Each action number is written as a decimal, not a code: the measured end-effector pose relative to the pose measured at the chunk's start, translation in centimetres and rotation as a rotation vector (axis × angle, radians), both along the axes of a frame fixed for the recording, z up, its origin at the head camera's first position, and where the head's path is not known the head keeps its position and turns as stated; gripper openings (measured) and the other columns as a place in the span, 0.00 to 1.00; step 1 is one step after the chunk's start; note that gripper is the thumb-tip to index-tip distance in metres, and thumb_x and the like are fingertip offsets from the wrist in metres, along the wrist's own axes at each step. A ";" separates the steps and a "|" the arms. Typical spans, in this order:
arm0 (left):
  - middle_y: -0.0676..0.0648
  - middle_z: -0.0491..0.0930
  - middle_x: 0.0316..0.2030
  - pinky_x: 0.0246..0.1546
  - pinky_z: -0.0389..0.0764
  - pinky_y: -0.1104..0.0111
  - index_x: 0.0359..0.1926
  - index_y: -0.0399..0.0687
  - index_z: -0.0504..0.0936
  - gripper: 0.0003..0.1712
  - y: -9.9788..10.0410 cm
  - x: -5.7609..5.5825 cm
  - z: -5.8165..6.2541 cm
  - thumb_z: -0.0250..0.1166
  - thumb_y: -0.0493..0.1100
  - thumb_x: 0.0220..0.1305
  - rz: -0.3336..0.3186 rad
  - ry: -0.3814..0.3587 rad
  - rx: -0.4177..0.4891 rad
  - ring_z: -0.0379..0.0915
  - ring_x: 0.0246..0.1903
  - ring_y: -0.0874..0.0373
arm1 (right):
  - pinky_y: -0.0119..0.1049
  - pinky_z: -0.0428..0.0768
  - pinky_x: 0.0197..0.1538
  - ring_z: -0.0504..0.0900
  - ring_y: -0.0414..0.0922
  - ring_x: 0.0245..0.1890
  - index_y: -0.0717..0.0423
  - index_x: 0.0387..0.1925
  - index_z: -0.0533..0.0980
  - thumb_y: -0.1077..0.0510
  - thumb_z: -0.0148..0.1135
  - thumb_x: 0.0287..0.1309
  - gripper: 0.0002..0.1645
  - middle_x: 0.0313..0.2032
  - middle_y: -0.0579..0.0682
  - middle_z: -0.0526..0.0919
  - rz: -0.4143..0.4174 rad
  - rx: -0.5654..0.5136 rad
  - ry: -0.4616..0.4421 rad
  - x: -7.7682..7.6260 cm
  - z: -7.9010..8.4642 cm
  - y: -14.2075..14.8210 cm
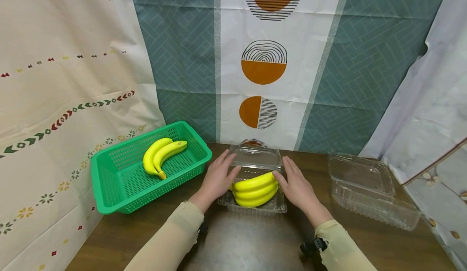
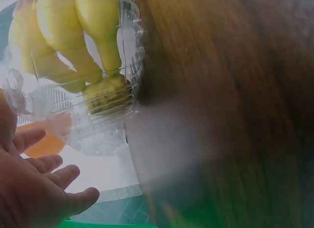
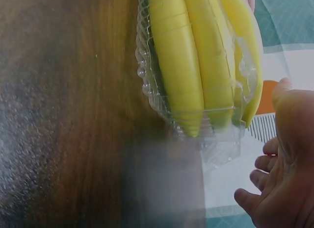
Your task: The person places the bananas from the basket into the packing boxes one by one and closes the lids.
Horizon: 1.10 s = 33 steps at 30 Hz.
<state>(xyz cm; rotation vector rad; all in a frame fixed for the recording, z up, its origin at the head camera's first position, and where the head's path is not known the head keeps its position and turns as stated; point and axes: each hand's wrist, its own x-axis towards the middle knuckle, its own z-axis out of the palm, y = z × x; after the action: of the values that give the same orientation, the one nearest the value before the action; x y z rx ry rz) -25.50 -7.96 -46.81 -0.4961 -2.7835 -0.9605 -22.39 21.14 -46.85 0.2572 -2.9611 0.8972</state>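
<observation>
A bunch of yellow bananas [image 1: 255,190] lies in a clear plastic clamshell container [image 1: 251,210], whose lid [image 1: 257,157] is raised at the back. My left hand [image 1: 218,178] is at the container's left side, fingers extended forward and thumb towards the bananas. On the opposite side is my right hand [image 1: 296,185], its thumb at the bananas' right end; whether it touches them I cannot tell. In the left wrist view, the dark stem end [image 2: 108,93] shows through the container wall. Both wrist views show loosely spread fingers that grip nothing.
At the left stands a green perforated basket [image 1: 149,198] with two more bananas [image 1: 164,155] inside. Another clear clamshell container [image 1: 372,206] sits with its lid up at the right. Patterned cloth [image 1: 189,60] hangs behind the brown table [image 1: 251,242] and at its sides.
</observation>
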 end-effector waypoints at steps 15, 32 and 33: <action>0.37 0.57 0.85 0.77 0.63 0.35 0.84 0.46 0.68 0.35 0.2 -1.7 -0.9 0.60 0.56 0.87 0.041 -0.080 0.050 0.56 0.82 0.34 | 0.70 0.54 0.80 0.48 0.67 0.86 0.61 0.89 0.45 0.28 0.40 0.86 0.54 0.87 0.65 0.46 -0.020 -0.026 -0.043 -1.5 -0.9 0.5; 0.35 0.61 0.83 0.78 0.62 0.38 0.85 0.46 0.67 0.36 0.3 -2.4 -1.4 0.58 0.57 0.87 0.055 -0.156 0.049 0.57 0.82 0.34 | 0.71 0.56 0.80 0.51 0.68 0.85 0.62 0.89 0.46 0.26 0.38 0.86 0.54 0.87 0.66 0.49 -0.019 -0.052 -0.071 -1.9 -1.9 0.5; 0.35 0.61 0.83 0.78 0.62 0.38 0.85 0.46 0.67 0.36 0.3 -2.4 -1.5 0.58 0.58 0.87 0.055 -0.157 0.049 0.57 0.82 0.34 | 0.71 0.56 0.80 0.52 0.68 0.85 0.61 0.89 0.47 0.26 0.37 0.86 0.54 0.87 0.66 0.49 -0.017 -0.053 -0.072 -1.9 -1.9 0.5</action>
<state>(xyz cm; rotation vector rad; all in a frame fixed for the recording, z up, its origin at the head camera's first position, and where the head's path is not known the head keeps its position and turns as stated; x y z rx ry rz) -27.93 -7.64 -48.28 -0.3494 -2.8859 -1.0974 -24.32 21.64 -48.77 0.2017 -2.9946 1.0026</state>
